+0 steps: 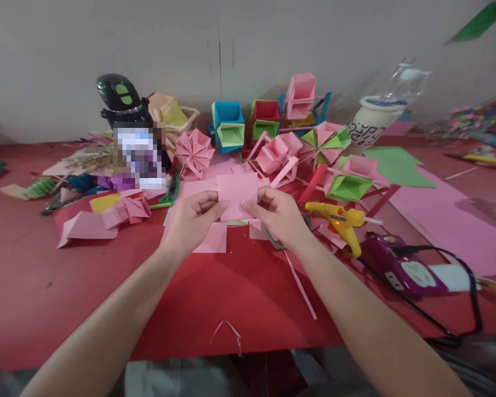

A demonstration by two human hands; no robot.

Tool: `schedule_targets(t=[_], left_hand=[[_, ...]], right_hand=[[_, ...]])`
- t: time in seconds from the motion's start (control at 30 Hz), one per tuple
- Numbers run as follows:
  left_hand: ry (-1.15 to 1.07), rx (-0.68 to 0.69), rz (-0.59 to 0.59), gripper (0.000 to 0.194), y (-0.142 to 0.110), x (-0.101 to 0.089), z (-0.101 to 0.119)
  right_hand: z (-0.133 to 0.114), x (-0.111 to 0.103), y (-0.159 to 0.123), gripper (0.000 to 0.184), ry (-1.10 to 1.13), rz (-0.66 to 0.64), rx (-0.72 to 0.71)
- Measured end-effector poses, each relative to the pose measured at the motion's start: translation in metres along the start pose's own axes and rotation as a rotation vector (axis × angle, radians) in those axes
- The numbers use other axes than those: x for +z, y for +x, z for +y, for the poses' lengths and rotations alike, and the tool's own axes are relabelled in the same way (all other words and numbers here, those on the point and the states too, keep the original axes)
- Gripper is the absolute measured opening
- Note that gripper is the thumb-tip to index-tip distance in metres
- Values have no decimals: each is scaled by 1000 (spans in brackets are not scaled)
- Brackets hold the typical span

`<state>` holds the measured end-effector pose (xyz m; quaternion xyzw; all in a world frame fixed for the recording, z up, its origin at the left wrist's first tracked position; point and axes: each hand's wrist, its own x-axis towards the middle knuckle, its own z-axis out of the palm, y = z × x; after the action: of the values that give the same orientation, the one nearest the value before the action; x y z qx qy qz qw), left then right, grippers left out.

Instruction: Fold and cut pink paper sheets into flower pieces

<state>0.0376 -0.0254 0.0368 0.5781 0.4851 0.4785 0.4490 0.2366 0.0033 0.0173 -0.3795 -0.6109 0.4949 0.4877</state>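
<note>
Between both hands, raised a little off the red table, is a square of pink paper [237, 194]. My left hand [195, 220] pinches its left edge, thumb on the near face and fingers behind. On the opposite edge, my right hand [281, 215] grips it the same way. More pink paper [212, 240] lies beneath and behind the square. Partly hidden under my right wrist are the greenish handles of what looks like a pair of scissors [276, 242]. A thin pink paper strip [301, 284] lies nearer my right forearm.
Folded paper models [227, 127] stand along the wall. A yellow glue gun [342, 218] and a purple power strip [409, 267] with cables sit at right. A phone on a black holder [124, 102] stands at left, near crumpled paper pieces [95, 220]. A patterned cup [374, 118] is at back right.
</note>
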Motion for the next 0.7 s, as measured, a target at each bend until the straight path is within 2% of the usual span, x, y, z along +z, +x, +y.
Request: schedule_targets(t=[0.7], left_hand=[[52, 18, 21, 27, 1, -5, 2]], right_hand=[[-8, 1, -1, 32, -10, -4, 30]])
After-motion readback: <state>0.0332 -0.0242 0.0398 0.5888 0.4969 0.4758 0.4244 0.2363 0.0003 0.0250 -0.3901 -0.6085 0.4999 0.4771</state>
